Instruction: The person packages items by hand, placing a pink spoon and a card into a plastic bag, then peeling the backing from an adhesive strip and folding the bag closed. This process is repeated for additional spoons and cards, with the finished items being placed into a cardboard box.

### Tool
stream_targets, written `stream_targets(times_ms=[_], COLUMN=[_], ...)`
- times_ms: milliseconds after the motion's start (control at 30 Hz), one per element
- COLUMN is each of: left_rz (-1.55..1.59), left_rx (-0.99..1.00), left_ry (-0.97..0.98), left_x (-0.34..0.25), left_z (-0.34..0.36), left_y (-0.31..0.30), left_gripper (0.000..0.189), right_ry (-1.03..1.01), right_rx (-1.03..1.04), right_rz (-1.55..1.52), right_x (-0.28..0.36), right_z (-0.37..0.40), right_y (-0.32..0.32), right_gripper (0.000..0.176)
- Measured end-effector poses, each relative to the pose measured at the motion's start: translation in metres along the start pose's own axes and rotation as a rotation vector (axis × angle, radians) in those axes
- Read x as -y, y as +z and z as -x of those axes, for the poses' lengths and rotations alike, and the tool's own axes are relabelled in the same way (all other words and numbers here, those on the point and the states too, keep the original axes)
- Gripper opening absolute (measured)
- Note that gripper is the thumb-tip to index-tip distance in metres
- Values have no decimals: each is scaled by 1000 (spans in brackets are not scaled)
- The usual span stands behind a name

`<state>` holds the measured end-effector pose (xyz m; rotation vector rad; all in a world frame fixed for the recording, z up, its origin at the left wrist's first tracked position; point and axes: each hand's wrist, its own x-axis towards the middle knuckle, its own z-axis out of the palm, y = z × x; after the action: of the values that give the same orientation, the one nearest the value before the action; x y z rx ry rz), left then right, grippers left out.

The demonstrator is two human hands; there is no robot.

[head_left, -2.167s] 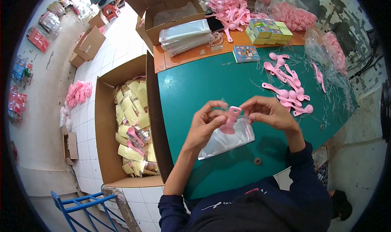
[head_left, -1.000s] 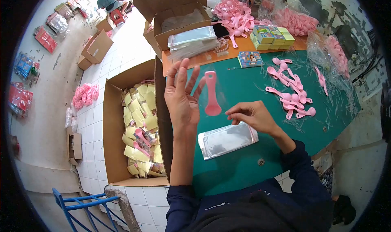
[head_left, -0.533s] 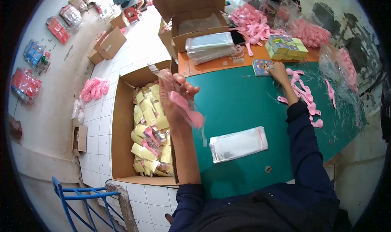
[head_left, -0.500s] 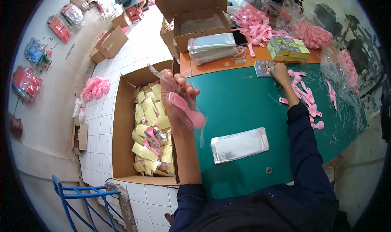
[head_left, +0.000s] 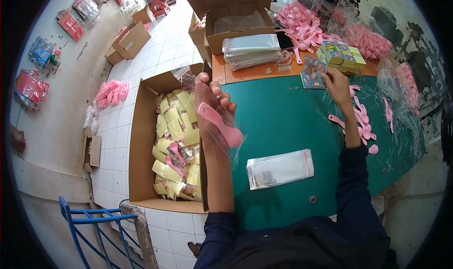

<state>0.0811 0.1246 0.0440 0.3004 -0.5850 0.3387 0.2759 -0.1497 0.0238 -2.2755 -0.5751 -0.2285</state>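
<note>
My left hand (head_left: 211, 109) is raised over the table's left edge, gripping a clear plastic bag (head_left: 213, 127) with a pink spoon (head_left: 220, 124) inside it. My right hand (head_left: 336, 82) is stretched to the far side of the green table (head_left: 278, 113) and lifts a small printed card (head_left: 313, 71) off the surface. A flat stack of empty clear bags (head_left: 280, 168) lies on the green table near me. Loose pink spoons (head_left: 361, 122) lie on the table at the right.
An open cardboard box (head_left: 141, 141) on the floor at the left holds several yellow packs. On the orange table part sit a box (head_left: 236, 21), a pile of clear sleeves (head_left: 251, 49), small colourful boxes (head_left: 342, 55) and bags of pink spoons (head_left: 302, 21). A blue metal frame (head_left: 89, 224) stands bottom left.
The spoon went into the bag and my left hand carried it toward the left. My right hand reached to the far card and has now lifted it off the table.
</note>
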Motion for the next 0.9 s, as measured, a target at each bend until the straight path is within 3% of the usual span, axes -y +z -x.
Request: stream_targets(times_ms=[67,167,200,267,367,467,500,600,733,833,900], left_rz=[-79,-248,-294,-389,-535,-570,-562,-725,-1008,-998,-1029], left_rx=[-71,-227,-269,-359,-436,-397,-381,-297,-194,-113,-107], left_ry=[23,65,65,53,36,45,53,18,-288,-411,-443], left_x=[2,12,17,26,34,42,44,48,41,44,45], left_z=[0,-3,-7,-18,-36,-44,-45,-43,-18,-3,2], left_y=[1,2,0,-1,9,5,0,-6,6,12,16], left_gripper=[26,23,23,22,24,23,22,21,15,15,16], right_ry=[-190,-896,-1026,-1150,-884,-762,-759,-590,-257,-202,-175], right_rx=[74,-154,-83,314,458,-24,-95,-119,-178,-126,-3], right_rz=[-164,-102,-112,174,551,357,351,33,-188,-650,-697], right_x=[72,122,119,121,86,102,109,102,104,105,109], right_z=[41,91,104,117,110,111,110,97,81,69,67], right_y=[-20,-25,-23,-28,-38,-59,-63,-56,-63,-63,-62], right_gripper=[17,27,31,32,30,30,30,30,26,32,35])
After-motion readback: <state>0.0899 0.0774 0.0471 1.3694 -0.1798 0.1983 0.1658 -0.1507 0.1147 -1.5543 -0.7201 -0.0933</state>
